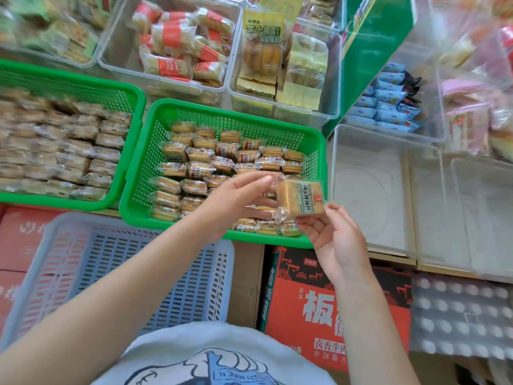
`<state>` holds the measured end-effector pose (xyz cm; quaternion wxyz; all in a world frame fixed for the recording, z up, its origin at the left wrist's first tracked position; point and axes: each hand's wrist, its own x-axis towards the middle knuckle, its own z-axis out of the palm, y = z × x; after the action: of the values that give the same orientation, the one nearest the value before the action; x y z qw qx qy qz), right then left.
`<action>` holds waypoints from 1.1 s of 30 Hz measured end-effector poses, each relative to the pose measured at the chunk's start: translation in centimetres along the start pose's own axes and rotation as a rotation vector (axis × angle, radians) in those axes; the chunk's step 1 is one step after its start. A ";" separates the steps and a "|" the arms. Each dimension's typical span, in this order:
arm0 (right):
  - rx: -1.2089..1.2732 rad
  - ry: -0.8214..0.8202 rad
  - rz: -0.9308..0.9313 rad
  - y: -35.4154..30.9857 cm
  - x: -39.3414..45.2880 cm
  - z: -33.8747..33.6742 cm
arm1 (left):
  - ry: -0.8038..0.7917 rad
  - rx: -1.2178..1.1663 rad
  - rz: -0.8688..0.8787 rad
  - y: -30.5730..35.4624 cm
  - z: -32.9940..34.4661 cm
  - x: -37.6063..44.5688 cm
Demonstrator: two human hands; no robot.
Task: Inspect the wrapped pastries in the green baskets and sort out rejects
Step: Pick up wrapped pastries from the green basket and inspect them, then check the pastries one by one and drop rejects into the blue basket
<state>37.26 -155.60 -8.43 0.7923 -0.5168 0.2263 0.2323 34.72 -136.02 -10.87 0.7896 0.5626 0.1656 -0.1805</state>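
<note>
Two hands hold one wrapped pastry (301, 196) up over the near right corner of the middle green basket (177, 112). The left hand (244, 194) pinches the crimped end of the clear wrapper between thumb and fingertips, its other fingers loosely extended. The right hand (334, 234) supports the pastry's lower right edge with its fingertips, palm turned up and fingers only slightly curled. The pastry is a square, golden-brown block in glossy transparent film, with a pale label strip of dark characters and a small red mark.

Nearer than the basket, a pale blue slotted crate (133, 268) sits to its lower left, and a red and black printed carton (319, 298) lies just below its right corner. The basket itself is rigid green plastic mesh, holding rows of similar film-wrapped pastries (200, 162) packed flat. A second green basket (83, 87) stands touching its left side, filled with more wrapped pastries, blurred. To the right of the middle basket is a clear plastic bin (372, 190). Beyond the basket stand clear tubs: one with red-banded packets (177, 48), one with yellow packets (263, 51). Further right, blue packets (388, 104) fill another clear bin.
</note>
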 end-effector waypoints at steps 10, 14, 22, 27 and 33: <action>-0.149 -0.075 -0.210 0.2 -3.6 1.4 | 0.273 -0.171 0.089 1.2 1.0 -4.4; -0.184 -0.047 -0.313 -0.3 -4.5 1.5 | 0.149 -0.162 0.036 1.3 2.0 -6.1; -0.121 -0.012 -0.371 -0.7 -5.7 1.7 | 0.038 -0.223 -0.002 1.4 2.8 -7.2; -0.065 -0.028 -0.330 -0.7 -6.0 1.7 | 0.010 -0.250 0.030 1.3 2.7 -7.5; 0.099 -0.120 -0.065 -0.6 -6.3 1.8 | -0.012 -0.313 0.088 0.7 2.0 -7.4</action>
<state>32.89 -155.03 -3.57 0.8362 -0.4693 0.1727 0.2253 28.65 -136.96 -6.20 0.8758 0.4383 0.1620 -0.1210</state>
